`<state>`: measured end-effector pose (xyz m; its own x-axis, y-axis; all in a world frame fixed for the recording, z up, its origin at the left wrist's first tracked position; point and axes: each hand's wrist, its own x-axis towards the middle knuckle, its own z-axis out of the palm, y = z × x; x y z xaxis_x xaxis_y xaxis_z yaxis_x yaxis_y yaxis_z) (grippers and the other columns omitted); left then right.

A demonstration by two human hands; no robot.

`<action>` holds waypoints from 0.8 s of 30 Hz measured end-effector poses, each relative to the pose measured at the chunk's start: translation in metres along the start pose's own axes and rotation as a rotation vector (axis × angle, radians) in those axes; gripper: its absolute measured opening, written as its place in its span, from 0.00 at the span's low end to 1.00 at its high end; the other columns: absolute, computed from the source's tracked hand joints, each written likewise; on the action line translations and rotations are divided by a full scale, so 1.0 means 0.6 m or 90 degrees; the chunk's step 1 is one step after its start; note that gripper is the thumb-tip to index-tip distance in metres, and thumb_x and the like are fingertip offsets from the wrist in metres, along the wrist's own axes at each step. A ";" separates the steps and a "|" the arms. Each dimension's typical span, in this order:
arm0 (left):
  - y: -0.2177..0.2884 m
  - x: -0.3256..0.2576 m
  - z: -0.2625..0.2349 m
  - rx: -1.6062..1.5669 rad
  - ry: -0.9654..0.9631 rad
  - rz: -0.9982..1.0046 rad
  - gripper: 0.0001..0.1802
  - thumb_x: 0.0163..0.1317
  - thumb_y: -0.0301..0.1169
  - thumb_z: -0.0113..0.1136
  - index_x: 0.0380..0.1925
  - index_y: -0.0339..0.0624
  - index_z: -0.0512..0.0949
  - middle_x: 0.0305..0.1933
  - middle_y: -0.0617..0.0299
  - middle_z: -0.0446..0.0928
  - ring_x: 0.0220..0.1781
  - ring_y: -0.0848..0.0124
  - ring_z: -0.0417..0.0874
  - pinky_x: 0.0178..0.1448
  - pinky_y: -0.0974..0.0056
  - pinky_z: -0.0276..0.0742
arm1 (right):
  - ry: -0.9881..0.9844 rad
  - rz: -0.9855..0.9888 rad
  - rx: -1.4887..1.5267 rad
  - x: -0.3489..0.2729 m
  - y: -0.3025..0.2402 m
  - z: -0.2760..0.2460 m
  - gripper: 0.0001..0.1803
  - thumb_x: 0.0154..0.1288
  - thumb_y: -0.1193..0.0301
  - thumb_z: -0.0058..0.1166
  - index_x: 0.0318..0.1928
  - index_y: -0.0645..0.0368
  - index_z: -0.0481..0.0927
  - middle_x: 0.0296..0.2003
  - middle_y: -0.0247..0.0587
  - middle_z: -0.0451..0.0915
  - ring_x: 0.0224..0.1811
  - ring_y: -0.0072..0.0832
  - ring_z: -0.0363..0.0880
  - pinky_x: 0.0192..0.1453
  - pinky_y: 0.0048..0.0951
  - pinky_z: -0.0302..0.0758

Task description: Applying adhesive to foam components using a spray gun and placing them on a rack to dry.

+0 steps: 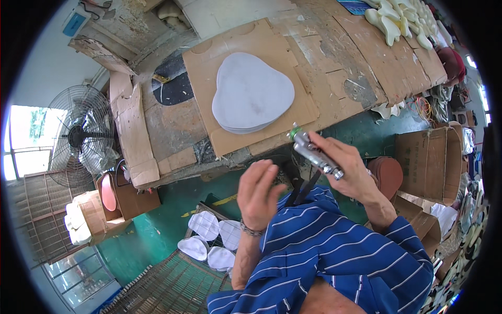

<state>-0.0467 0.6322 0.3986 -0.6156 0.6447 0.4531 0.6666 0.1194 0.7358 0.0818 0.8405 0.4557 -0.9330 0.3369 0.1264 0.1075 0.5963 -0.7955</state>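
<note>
Tool (315, 155): glossy metal | white stack (252, 93): smooth, matt | cardboard sheet (201, 67): matt

I'm in a workshop, by the look of everything around me. My long brown worktop (327, 70), patched with cardboard, is scuffed and stained, and bears a stack of flat white rounded-triangular pieces (252, 91). My right fingers (333, 147) hold a silvery metal spray-gun-like tool (314, 154) with a green tip. Cream-coloured moulded pieces (391, 22) lie heaped at the worktop's far right. To my left is a big round wire-caged fan (76, 137); a brown cardboard carton (424, 162) sits to my right, above a green-painted floor (167, 209).
</note>
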 end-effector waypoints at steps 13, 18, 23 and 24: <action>-0.217 -0.230 0.031 -0.019 -0.004 -0.526 0.12 0.64 0.26 0.68 0.48 0.39 0.87 0.46 0.52 0.86 0.45 0.61 0.88 0.49 0.60 0.83 | -0.002 0.006 -0.009 -0.010 -0.013 -0.020 0.38 0.59 0.84 0.66 0.72 0.61 0.71 0.47 0.53 0.83 0.44 0.45 0.84 0.48 0.36 0.80; -0.046 -0.070 0.026 -0.046 0.141 -0.175 0.11 0.60 0.21 0.69 0.44 0.37 0.87 0.47 0.52 0.85 0.51 0.54 0.85 0.59 0.54 0.81 | -0.009 0.029 -0.047 -0.009 0.008 0.009 0.37 0.60 0.80 0.66 0.71 0.62 0.72 0.49 0.54 0.83 0.46 0.50 0.84 0.51 0.37 0.80; 0.056 0.077 0.029 -0.098 -0.048 0.215 0.17 0.51 0.33 0.77 0.42 0.41 0.89 0.49 0.56 0.85 0.56 0.54 0.84 0.64 0.46 0.80 | -0.069 0.004 -0.032 -0.007 0.013 0.032 0.38 0.59 0.76 0.64 0.72 0.62 0.69 0.52 0.55 0.82 0.51 0.54 0.83 0.54 0.43 0.80; 0.060 0.090 0.033 -0.096 -0.044 0.232 0.17 0.51 0.33 0.77 0.42 0.41 0.89 0.49 0.56 0.85 0.56 0.54 0.84 0.64 0.46 0.80 | -0.080 0.006 -0.001 -0.007 0.014 0.033 0.38 0.60 0.75 0.62 0.72 0.62 0.68 0.54 0.56 0.82 0.53 0.54 0.83 0.56 0.44 0.80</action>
<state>-0.0477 0.6860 0.4396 -0.3171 0.6749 0.6663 0.7637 -0.2348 0.6013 0.0801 0.8297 0.4369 -0.9676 0.2486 0.0443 0.1164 0.5950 -0.7952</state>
